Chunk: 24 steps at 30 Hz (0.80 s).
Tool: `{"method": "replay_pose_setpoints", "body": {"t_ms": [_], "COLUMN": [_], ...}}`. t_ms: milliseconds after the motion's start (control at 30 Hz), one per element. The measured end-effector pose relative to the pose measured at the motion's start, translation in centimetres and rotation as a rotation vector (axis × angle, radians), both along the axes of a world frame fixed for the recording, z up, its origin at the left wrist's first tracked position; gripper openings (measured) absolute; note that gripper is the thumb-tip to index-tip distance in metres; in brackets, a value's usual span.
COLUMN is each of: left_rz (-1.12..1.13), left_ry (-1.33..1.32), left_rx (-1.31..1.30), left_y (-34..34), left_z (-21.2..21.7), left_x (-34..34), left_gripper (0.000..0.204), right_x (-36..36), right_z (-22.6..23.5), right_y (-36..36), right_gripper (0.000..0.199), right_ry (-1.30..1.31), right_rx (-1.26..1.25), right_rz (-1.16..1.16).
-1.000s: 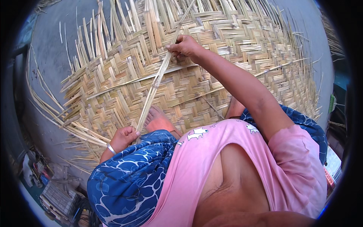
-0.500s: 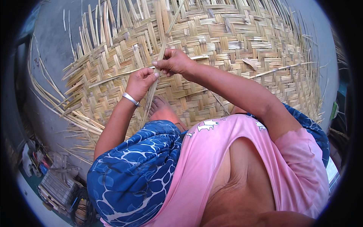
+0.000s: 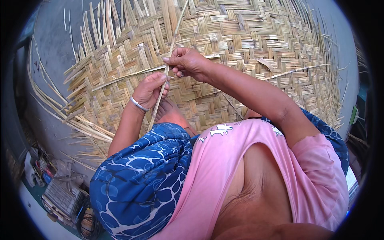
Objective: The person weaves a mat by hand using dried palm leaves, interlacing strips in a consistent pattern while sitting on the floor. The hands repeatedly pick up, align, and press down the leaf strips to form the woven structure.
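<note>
Both of my hands are on a long, narrow plant strip, which runs slantwise from the top of the view down toward my knee. My right hand pinches it between thumb and fingers. Just below and to the left, my left hand has its thumb and fingers closed on the same strip, with a metal bangle at the wrist. Beneath them spreads a large woven mat of pale straw-coloured strips. A loose strip lies across the mat beside my left hand.
My bare foot rests on the mat below my hands. Unwoven strip ends fan out along the far left edge, and others stick out at the near left. Household clutter sits at the lower left.
The strip between my hands looks thinner now than the broader flat band seen before. My left hand has shifted slightly right and down; my right hand has risen slightly.
</note>
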State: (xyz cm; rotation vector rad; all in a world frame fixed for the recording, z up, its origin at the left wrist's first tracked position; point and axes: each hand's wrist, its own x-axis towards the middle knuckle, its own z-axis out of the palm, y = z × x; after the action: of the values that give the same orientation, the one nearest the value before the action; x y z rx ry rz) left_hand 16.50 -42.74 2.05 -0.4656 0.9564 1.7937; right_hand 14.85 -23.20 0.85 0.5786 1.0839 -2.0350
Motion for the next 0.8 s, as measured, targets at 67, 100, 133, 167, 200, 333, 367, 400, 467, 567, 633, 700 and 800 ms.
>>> {"method": "replay_pose_setpoints", "body": {"t_ms": [67, 100, 133, 167, 200, 333, 367, 400, 467, 567, 633, 700, 800], "left_rz": [0.025, 0.04, 0.03, 0.02, 0.004, -0.125, -0.156, -0.184, -0.203, -0.238, -0.249, -0.249, -0.203], "left_ry": [-0.014, -0.021, 0.002, 0.025, 0.047, 0.371, 0.495, 0.618, 0.662, 0.698, 0.648, 0.541, 0.272], "left_rx": [0.043, 0.065, 0.032, -0.002, -0.029, -0.465, -0.519, -0.577, -0.657, -0.714, -0.704, -0.648, -0.452], "left_y": [0.0, 0.0, 0.0, -0.1, 0.2, 1.4, 1.4, 1.3, 1.4, 1.7, 1.6, 1.5, 1.0], "left_z": [-0.2, -0.3, -0.4, -0.5, -0.5, 0.4, -0.2, -0.5, -0.6, -1.7, -1.9, -1.8, -1.0], "left_x": [0.2, 0.4, 0.4, 0.5, 0.4, 0.2, 0.2, 0.3, 0.3, 0.5, 0.6, 0.6, 0.6], "left_gripper": [0.015, 0.015, 0.015, 0.015, 0.014, 0.013, 0.012, 0.012, 0.012, 0.012, 0.012, 0.012, 0.013], "right_x": [0.0, 0.0, 0.1, 0.1, 0.2, 0.3, 0.3, 0.3, 0.3, 0.5, 1.1, 1.7, 2.3], "right_z": [-0.1, -0.2, -0.3, -0.3, -0.5, -0.9, -1.0, -1.1, -1.4, -3.7, -4.7, -4.8, -3.3], "right_y": [-0.1, -0.1, -0.2, -0.3, -0.1, 0.1, 0.0, -0.2, -0.6, -1.2, -1.4, -1.3, -0.8], "right_gripper": [0.023, 0.024, 0.025, 0.025, 0.026, 0.026, 0.025, 0.025, 0.025, 0.024, 0.023, 0.022, 0.019], "right_ry": [0.017, 0.026, 0.045, 0.064, 0.082, 0.146, 0.153, 0.16, 0.2, 0.338, 0.515, 0.753, 0.177], "right_rx": [0.018, 0.026, 0.056, 0.085, 0.12, 0.206, 0.225, 0.241, 0.274, 0.461, 0.625, 0.796, 0.281], "right_rz": [0.013, 0.021, 0.024, 0.027, 0.025, 0.031, 0.022, 0.016, 0.009, -0.03, -0.017, 0.038, -0.005]}}
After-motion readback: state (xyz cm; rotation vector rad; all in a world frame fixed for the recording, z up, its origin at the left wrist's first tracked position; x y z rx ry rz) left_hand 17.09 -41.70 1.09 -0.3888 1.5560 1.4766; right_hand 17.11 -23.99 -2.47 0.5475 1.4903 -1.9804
